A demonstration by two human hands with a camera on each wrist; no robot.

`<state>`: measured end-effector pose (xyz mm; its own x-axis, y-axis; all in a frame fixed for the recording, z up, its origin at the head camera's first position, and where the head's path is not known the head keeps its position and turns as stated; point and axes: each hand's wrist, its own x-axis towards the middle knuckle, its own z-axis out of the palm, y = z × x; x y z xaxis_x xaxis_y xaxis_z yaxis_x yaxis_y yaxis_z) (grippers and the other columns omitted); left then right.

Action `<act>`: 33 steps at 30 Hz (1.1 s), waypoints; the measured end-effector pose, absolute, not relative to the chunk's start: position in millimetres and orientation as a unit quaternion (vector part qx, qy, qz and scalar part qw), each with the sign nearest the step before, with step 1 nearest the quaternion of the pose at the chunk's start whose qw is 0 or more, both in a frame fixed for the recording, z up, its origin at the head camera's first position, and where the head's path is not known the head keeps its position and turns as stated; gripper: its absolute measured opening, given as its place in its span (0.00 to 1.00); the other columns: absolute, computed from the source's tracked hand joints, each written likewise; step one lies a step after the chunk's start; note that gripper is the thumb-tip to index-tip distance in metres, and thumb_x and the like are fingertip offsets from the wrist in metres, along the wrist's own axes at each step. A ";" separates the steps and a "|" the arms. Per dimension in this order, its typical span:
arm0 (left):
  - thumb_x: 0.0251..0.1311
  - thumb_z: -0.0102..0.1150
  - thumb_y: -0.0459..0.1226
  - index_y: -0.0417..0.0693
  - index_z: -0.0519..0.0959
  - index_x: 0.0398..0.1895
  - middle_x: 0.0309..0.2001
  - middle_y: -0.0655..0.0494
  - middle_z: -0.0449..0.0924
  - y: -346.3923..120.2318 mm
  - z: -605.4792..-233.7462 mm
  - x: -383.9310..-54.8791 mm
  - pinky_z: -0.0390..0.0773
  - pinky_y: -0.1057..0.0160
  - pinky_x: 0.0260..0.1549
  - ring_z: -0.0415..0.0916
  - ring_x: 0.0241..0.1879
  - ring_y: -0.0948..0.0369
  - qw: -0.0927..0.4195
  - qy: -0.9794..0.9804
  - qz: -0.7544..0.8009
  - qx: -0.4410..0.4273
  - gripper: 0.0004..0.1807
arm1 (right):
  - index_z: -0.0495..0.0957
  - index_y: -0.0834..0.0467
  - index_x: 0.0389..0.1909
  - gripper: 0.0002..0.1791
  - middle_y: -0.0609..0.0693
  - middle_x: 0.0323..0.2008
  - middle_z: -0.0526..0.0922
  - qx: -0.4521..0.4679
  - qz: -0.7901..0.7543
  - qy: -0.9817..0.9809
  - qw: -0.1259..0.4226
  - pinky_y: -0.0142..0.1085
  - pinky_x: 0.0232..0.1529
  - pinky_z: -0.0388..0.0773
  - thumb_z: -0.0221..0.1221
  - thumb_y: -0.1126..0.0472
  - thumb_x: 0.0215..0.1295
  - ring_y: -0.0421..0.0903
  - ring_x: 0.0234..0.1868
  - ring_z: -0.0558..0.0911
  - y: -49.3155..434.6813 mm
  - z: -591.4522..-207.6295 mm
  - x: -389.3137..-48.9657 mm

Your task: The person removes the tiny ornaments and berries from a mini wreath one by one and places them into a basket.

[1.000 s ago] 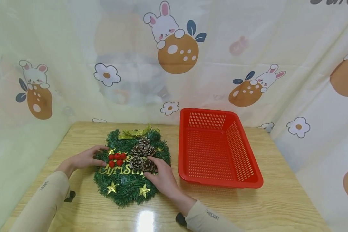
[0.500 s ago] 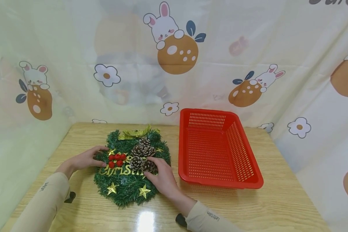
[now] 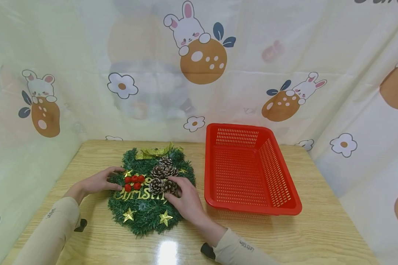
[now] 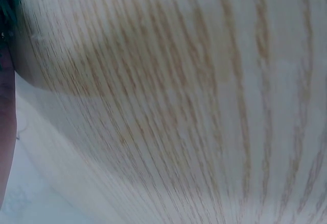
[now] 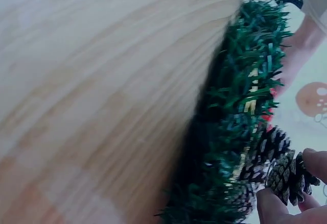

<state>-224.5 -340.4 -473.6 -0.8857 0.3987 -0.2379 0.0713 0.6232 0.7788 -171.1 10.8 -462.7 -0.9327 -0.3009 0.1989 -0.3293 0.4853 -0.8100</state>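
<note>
The right hand (image 3: 189, 202) bends in from the near side, thumb and fingertips pinching one pine cone (image 3: 170, 187) just above the wreath, beside the other pine cones (image 3: 158, 172). The left hand (image 3: 96, 182) comes from the left, thumb and forefinger curved and well parted, resting at the wreath's edge; how firmly they press, I cannot tell. The wreath (image 3: 144, 208) lies flat on the table, bristly green tinsel carrying glossy round red berries (image 3: 134, 182), shiny gold stars (image 3: 128, 215), gold lettering (image 3: 126, 194) and a glittery ribbon (image 3: 154, 152). Right of it stands a perforated red plastic basket (image 3: 252, 209) on the wood-grained table (image 3: 318, 232).
</note>
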 end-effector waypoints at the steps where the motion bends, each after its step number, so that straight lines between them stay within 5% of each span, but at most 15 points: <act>1: 0.61 0.66 0.44 0.42 0.57 0.73 0.71 0.34 0.53 -340.2 -473.4 -224.3 0.60 0.32 0.59 0.51 0.68 0.32 0.198 0.879 0.413 0.133 0.41 | 0.74 0.51 0.64 0.30 0.49 0.54 0.76 0.182 0.479 -0.859 0.010 0.30 0.36 0.73 0.69 0.56 0.59 0.39 0.34 0.73 10.6 -460.8 -170.7; 8: 0.61 0.66 0.45 0.42 0.57 0.73 0.71 0.33 0.53 -340.0 -474.0 -223.9 0.60 0.32 0.60 0.51 0.68 0.32 0.196 0.881 0.410 0.130 0.42 | 0.74 0.50 0.65 0.30 0.50 0.59 0.74 0.183 0.533 -0.826 -0.014 0.35 0.56 0.75 0.68 0.56 0.60 0.49 0.61 0.73 12.0 -442.9 -165.5; 18: 0.61 0.66 0.45 0.43 0.57 0.73 0.71 0.34 0.54 -342.3 -477.2 -226.1 0.60 0.32 0.60 0.52 0.68 0.33 0.195 0.881 0.410 0.135 0.42 | 0.73 0.49 0.65 0.29 0.48 0.60 0.73 0.203 0.575 -0.793 -0.004 0.37 0.59 0.73 0.67 0.57 0.62 0.46 0.62 0.73 25.0 -398.8 -165.5; 33: 0.61 0.66 0.45 0.43 0.57 0.73 0.71 0.34 0.54 -340.7 -473.8 -225.2 0.60 0.32 0.59 0.52 0.67 0.33 0.199 0.880 0.411 0.132 0.42 | 0.74 0.50 0.63 0.28 0.50 0.59 0.75 0.141 0.629 -0.763 0.039 0.34 0.57 0.75 0.67 0.61 0.61 0.46 0.60 0.76 66.6 -342.7 -208.5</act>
